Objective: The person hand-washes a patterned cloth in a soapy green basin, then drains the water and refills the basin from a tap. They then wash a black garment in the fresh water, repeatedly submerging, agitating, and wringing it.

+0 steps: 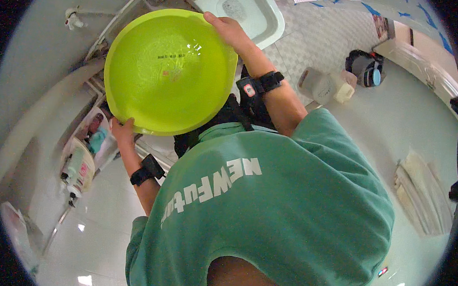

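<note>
A large lime-green plastic basin (169,98) is in front of my body, with printed marks on its inner bottom and shiny glints on its surface. At its lower left rim, my left hand (123,130) grips the edge. My right hand (227,31) holds the rim at the upper right, thumb along the top of the edge. Both wrists carry black straps with small devices. Whether there is water in the basin I cannot tell for sure.
A white squat toilet pan (253,17) lies beyond my right hand. Upper left, a tap (74,19) sticks out of the wall. Bottles stand in a caddy (83,167) at left. On the right are plastic jugs (319,85) and a hanging cloth (422,193).
</note>
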